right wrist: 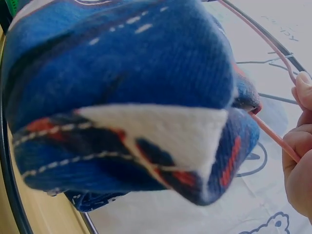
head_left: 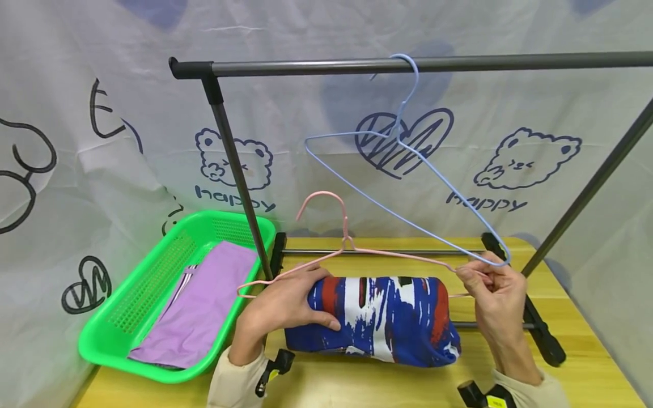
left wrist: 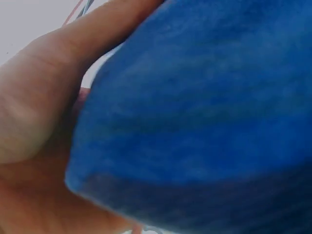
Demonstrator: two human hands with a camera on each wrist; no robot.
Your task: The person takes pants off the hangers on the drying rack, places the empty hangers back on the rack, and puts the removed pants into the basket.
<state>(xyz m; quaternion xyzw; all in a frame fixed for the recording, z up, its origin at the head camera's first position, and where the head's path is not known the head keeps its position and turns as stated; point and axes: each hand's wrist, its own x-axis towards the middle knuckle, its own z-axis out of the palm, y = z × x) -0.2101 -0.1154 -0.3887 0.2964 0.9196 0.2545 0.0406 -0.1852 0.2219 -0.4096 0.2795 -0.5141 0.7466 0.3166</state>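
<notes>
A folded blue, white and red garment (head_left: 377,317) hangs over the lower bar of a pink hanger (head_left: 403,255). My left hand (head_left: 285,303) grips the garment's left end, thumb in front and the other fingers behind, mostly hidden. Blue cloth (left wrist: 204,97) fills most of the left wrist view. At the hanger's right end, my right hand (head_left: 497,294) pinches the pink wire (right wrist: 273,130) between thumb and fingers. A light blue hanger (head_left: 444,173) hangs from the rail, its lower right corner overlapping my right hand; whether they touch I cannot tell.
The dark metal rail (head_left: 316,68) of a clothes rack crosses above, with slanted posts on both sides. A green basket (head_left: 122,362) at left holds a folded purple cloth (head_left: 204,311). Beneath lies a wooden table (head_left: 586,362), with a printed white curtain (head_left: 306,107) behind.
</notes>
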